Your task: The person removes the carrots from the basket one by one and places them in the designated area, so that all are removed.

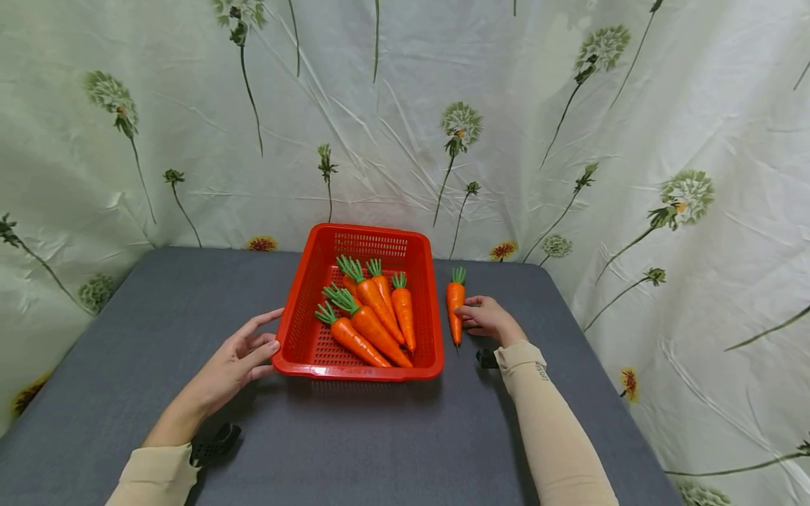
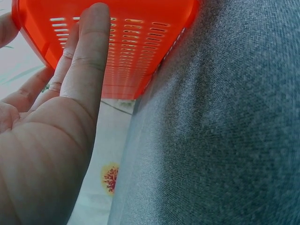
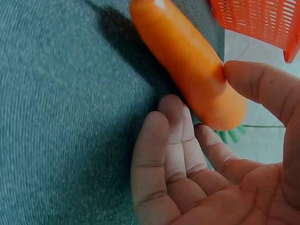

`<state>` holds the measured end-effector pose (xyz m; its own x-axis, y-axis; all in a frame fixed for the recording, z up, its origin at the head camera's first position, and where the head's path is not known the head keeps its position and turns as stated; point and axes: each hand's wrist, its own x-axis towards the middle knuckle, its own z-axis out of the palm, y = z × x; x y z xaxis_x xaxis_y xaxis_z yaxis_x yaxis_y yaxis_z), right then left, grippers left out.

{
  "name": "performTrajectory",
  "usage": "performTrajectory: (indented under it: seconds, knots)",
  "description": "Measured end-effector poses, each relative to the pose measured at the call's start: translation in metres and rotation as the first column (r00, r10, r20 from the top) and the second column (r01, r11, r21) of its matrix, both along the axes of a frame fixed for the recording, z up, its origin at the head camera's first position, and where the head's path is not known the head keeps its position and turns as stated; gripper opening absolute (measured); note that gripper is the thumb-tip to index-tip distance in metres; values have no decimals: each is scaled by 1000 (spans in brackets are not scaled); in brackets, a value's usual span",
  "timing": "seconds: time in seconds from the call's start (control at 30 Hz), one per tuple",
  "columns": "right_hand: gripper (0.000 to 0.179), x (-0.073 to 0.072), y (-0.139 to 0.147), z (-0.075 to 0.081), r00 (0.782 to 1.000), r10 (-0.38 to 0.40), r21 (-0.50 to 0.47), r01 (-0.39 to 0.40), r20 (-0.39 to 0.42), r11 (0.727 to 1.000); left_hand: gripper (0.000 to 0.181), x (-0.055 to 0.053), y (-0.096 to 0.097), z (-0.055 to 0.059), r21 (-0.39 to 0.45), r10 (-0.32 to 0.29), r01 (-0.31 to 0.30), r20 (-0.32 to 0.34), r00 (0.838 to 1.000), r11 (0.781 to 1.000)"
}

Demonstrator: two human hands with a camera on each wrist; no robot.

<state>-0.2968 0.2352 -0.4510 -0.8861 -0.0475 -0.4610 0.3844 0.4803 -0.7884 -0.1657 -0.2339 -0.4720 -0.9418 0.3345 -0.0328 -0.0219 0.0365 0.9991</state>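
Note:
A red plastic basket [image 1: 361, 373] with slotted walls stands on the grey cloth, and several orange carrots [image 1: 375, 334] with green tops lie inside it. My left hand [image 1: 237, 360] is at the basket's left side, its fingers extended and touching the outer wall [image 2: 129, 42] near the front corner. To the right of the basket is a single carrot [image 1: 454, 303], its green top pointing away from me. My right hand [image 1: 491, 320] pinches this carrot from the right, thumb [image 3: 253, 82] on one side and fingertips along the other.
Grey cloth [image 1: 354, 450] covers the table. A pale curtain [image 1: 392, 154] printed with dandelions hangs right behind its far edge and along the sides. Each wrist carries a small black device, one of them [image 1: 218, 443] under the left cuff.

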Motion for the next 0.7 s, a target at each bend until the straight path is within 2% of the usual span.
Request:
performTrajectory:
  seconds: [0.47, 0.7]
  knots:
    - [61, 3, 4, 0, 1000, -7, 43, 8, -14, 999, 63, -1, -1, -1, -6, 1, -1, -8, 1000, 1000]
    - [63, 0, 3, -2, 1000, 11, 55, -9, -25, 998, 64, 0, 0, -1, -24, 12, -12, -2, 1000, 1000]
